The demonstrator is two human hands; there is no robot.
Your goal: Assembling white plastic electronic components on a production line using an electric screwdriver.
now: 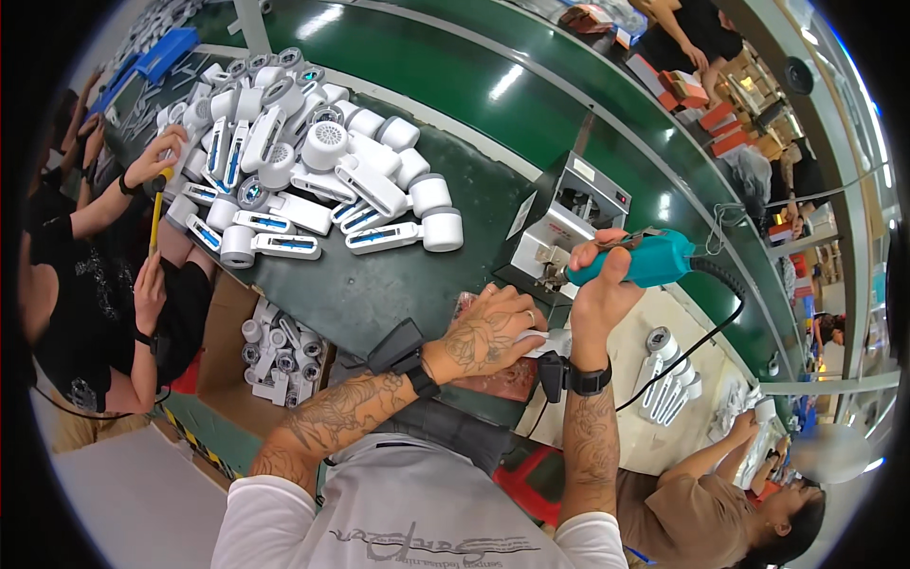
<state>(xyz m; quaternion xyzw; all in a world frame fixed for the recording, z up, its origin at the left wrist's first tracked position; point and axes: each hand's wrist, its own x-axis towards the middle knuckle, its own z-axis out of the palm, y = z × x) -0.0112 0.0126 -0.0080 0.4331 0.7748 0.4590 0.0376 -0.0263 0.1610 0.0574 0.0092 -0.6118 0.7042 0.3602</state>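
My right hand (pixel 607 289) is closed round a teal electric screwdriver (pixel 656 258) with a black cable. The screwdriver's tip points left and down at the front of a grey metal box, which looks like a screw feeder (pixel 559 234). I cannot tell whether the tip touches it. Below, my left hand (pixel 485 332) grips a white plastic part (pixel 557 342), mostly hidden under the fingers and behind my right wrist. That part lies over a reddish-brown mat (pixel 507 381) on the green bench. Both wrists wear black straps with black devices.
Many white housings with round heads, like handheld fans (pixel 327 142), are heaped at the left. More lie in a cardboard box (pixel 223 332) below the bench. Several finished-looking ones (pixel 668 375) stand at the right. Co-workers sit on both sides; the left one holds a yellow-handled tool (pixel 156 213).
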